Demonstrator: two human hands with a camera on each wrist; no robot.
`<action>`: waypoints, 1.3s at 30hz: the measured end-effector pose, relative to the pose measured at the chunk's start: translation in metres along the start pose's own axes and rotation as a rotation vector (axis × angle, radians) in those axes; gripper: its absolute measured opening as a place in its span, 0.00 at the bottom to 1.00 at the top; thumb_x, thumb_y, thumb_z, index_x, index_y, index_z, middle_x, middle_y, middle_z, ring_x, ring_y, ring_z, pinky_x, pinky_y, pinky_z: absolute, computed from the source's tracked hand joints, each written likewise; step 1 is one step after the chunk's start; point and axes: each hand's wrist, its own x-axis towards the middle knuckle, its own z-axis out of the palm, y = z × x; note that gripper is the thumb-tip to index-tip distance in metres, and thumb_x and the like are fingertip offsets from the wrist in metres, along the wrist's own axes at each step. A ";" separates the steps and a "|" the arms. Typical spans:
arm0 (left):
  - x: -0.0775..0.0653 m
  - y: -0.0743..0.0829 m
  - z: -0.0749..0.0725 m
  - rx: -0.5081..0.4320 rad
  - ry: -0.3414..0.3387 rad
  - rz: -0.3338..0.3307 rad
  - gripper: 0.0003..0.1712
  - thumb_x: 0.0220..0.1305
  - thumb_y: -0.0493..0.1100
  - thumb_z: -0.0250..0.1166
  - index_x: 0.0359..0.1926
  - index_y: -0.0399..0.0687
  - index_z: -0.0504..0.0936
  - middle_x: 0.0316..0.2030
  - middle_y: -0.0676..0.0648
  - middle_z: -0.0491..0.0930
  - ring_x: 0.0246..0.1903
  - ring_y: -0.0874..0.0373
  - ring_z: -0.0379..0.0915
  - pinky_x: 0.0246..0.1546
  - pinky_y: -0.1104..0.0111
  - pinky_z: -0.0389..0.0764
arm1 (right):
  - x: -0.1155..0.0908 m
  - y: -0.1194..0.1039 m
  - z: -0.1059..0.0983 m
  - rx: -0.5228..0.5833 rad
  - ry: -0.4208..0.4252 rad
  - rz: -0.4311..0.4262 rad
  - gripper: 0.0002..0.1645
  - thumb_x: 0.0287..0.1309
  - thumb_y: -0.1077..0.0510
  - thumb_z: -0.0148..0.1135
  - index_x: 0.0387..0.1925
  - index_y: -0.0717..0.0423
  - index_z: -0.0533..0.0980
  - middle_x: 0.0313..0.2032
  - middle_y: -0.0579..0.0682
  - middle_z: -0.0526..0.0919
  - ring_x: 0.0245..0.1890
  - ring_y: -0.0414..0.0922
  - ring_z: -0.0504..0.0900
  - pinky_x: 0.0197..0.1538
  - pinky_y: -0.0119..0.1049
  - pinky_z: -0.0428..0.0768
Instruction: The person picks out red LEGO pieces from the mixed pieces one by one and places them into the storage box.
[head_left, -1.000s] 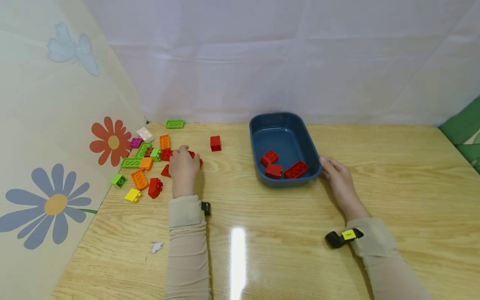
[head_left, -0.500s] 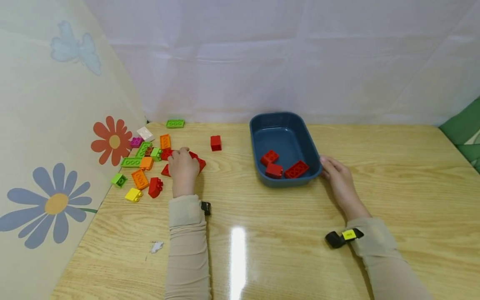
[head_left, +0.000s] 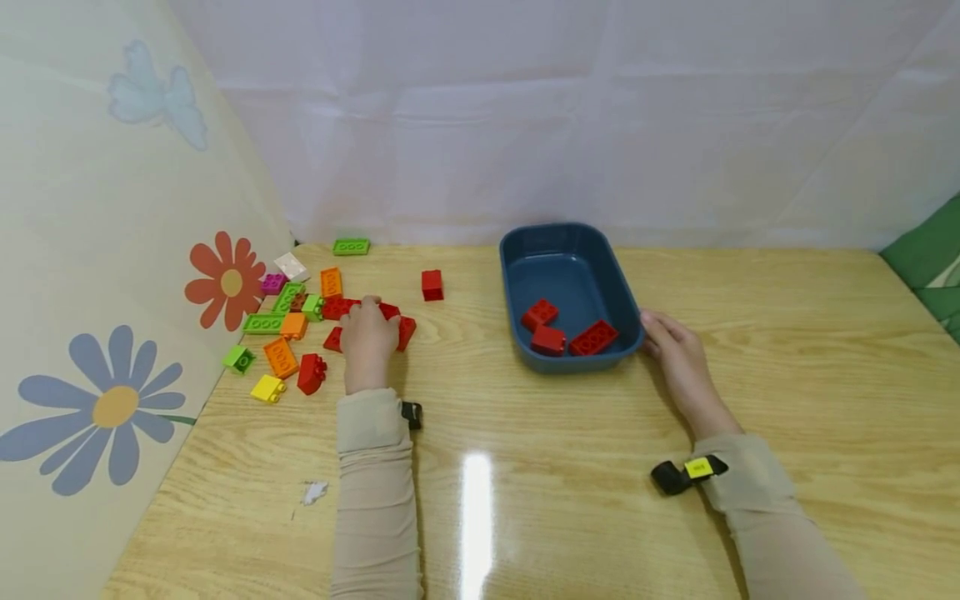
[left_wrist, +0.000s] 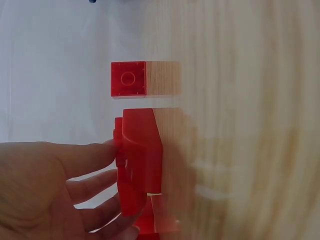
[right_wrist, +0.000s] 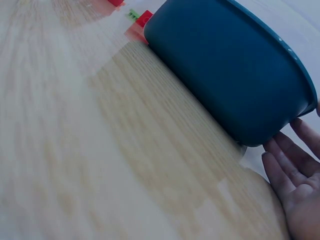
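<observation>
My left hand is low over a cluster of red toy bricks. In the left wrist view its thumb touches the studded side of a red brick and the other fingers curl against the lower end. Part of the cluster is hidden under the hand in the head view. My right hand holds the near right corner of a dark blue plastic bin, with fingers under its rim. Inside the bin lie three red bricks. A single red brick stands apart, between the left hand and the bin.
Left of the left hand lie mixed bricks, among them an orange brick, a yellow brick and a green brick. A red brick is near them. A white cloth hangs behind the wooden table.
The red bricks under my left hand have shifted slightly to the right and show more beside the fingers. My right hand and the bin have stayed in place.
</observation>
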 end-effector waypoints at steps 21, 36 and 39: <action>0.000 -0.001 0.001 -0.135 -0.015 -0.058 0.29 0.63 0.45 0.60 0.62 0.38 0.68 0.59 0.31 0.66 0.54 0.38 0.66 0.55 0.47 0.74 | 0.000 0.001 0.000 0.025 -0.010 -0.001 0.09 0.64 0.57 0.54 0.37 0.46 0.81 0.36 0.32 0.85 0.36 0.29 0.81 0.40 0.15 0.79; 0.000 0.000 0.001 -0.136 0.030 -0.046 0.27 0.61 0.46 0.61 0.60 0.41 0.71 0.58 0.34 0.69 0.57 0.39 0.63 0.55 0.46 0.72 | 0.000 0.001 -0.001 0.012 -0.015 -0.009 0.09 0.63 0.56 0.54 0.38 0.47 0.81 0.36 0.33 0.85 0.38 0.29 0.81 0.40 0.16 0.80; -0.001 0.000 0.001 -0.140 0.035 -0.042 0.27 0.61 0.46 0.62 0.60 0.42 0.71 0.58 0.34 0.69 0.56 0.39 0.63 0.54 0.46 0.73 | 0.000 0.001 -0.001 0.024 -0.023 -0.015 0.09 0.63 0.56 0.54 0.38 0.48 0.81 0.36 0.33 0.85 0.37 0.29 0.82 0.40 0.16 0.80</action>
